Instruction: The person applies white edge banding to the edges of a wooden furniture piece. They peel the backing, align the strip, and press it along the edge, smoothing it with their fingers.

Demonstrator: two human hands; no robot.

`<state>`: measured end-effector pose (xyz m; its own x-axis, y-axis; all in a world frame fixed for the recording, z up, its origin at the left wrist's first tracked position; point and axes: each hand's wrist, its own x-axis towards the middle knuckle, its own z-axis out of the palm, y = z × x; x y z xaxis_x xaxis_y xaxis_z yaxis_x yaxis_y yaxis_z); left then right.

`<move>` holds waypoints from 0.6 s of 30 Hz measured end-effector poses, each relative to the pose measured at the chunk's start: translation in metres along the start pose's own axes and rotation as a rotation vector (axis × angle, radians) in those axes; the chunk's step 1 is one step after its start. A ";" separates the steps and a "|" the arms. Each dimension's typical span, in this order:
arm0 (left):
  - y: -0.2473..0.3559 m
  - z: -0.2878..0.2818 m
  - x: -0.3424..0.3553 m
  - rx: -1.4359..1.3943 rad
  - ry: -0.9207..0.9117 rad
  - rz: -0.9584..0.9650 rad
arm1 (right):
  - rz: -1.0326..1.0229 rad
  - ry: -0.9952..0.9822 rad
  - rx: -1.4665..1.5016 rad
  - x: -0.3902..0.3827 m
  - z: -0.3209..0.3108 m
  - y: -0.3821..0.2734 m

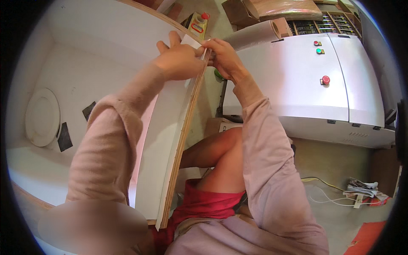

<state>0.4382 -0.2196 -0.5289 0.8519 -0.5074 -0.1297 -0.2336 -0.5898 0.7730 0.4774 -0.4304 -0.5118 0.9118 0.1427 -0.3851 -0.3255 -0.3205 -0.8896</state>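
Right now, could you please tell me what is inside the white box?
Inside the white box, a round white disc and two dark flat pieces are visible; whatever the left sleeve covers cannot be seen.

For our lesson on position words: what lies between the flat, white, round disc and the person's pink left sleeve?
Two flat, dark pieces lie there, as the head view shows.

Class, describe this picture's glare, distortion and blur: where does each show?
Head view: glare brightens part of the white cabinet; head view: its door seam curves; head view: an oval blur covers part of the lower left, while the right hand looks fairly clear.
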 end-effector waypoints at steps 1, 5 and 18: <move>0.000 -0.001 -0.002 -0.038 -0.049 -0.044 | -0.012 0.021 -0.078 0.003 0.004 0.000; 0.003 -0.006 -0.007 -0.050 -0.036 -0.120 | -0.059 0.198 -0.392 0.006 0.011 -0.003; 0.038 0.028 -0.060 0.307 0.585 -0.040 | -0.140 0.165 -0.407 0.021 0.009 0.004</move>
<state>0.3649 -0.2288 -0.5092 0.9567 -0.1074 0.2705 -0.2454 -0.7975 0.5512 0.4924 -0.4201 -0.5259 0.9785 0.0702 -0.1940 -0.1015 -0.6549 -0.7489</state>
